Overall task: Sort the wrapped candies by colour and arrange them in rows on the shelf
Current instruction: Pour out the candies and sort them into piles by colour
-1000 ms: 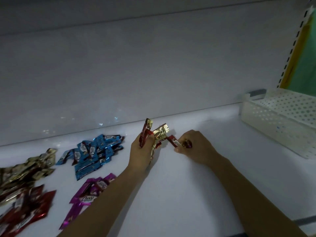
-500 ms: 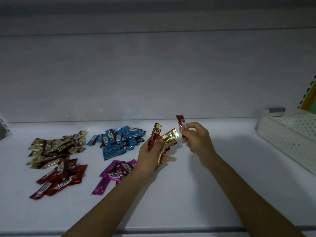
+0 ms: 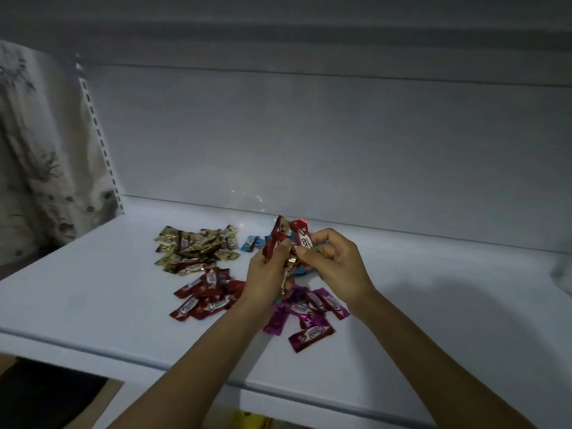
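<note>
Red foil-wrapped candy sits pinched by R hand, mid-frame, above the white shelf. L hand grips a mixed red-and-gold candy bunch. Risk, imo: that loose bunch slips & drops onto the red foil pile or purple foil pile below, mixing sorted colours; dim light could cause misreads.

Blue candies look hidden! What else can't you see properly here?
- Blue candies: head view, mostly behind the left hand and right hand.
- Left hand's candies: fingers hide how many.
- Right hand's red candy: name half covered by fingers.
- White thing, right edge: cut off, blurred.
- Gold pile: print too small, dim.
</note>
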The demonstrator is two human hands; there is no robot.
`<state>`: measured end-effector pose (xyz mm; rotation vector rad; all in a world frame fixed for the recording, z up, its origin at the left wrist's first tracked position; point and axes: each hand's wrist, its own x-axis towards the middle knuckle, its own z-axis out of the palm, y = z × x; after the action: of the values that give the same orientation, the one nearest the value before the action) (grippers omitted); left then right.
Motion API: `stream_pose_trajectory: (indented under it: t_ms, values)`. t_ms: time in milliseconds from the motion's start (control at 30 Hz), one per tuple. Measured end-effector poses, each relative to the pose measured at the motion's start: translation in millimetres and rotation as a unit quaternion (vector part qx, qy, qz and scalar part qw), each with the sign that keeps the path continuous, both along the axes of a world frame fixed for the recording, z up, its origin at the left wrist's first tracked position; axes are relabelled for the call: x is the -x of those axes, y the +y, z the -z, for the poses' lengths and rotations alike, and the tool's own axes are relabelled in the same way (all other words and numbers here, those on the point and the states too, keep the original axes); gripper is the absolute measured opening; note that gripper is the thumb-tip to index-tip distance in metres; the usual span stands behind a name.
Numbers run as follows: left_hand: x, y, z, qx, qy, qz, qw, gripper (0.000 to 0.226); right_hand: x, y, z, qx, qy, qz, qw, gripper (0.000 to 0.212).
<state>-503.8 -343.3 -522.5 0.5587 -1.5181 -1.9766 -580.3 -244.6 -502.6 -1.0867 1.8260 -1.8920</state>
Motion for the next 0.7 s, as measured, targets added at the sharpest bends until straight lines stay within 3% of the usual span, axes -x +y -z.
stream_pose_trajectory:
  t_ms: [133, 233, 333, 467, 567, 633, 700]
  values:
    - [-41.3, -42.3, 1.8, 0.056, -0.035, -0.092, 0.994, 0.025, -11.5, -20.0, 0.7, -0.001, -0.059, 0.008, 0.998, 0.008]
    - [-68.6, -77.8, 4.7, 0.055, -0.031, -0.165, 0.984, 0.028, -16.1, -37.3, 8.0, -0.069, -0.043, -0.01, 0.997, 0.013]
    - [-91.1, -106.0, 8.7, 0.074, -0.003, -0.19, 0.979, 0.02, -20.0, -58.8, 13.9, -0.162, 0.015, -0.032, 0.986, 0.019]
    - [-118.2, -124.7, 27.8, 0.115, -0.026, -0.209, 0.971, 0.025, -26.1, -91.6, 24.9, -0.214, 0.149, -0.026, 0.965, 0.011]
    - [-128.0, -128.1, 40.0, 0.133, -0.028, -0.193, 0.972, 0.034, -25.2, -109.3, 37.3, -0.287, 0.237, -0.047, 0.927, 0.025]
    - [-129.1, -128.7, 42.7, 0.145, -0.029, -0.183, 0.972, 0.03, -26.2, -112.8, 41.5, -0.309, 0.263, -0.055, 0.912, 0.033]
    - [-128.4, -127.9, 43.0, 0.159, -0.026, -0.174, 0.971, 0.026, -27.7, -113.3, 41.1, -0.288, 0.239, -0.041, 0.927, 0.03]
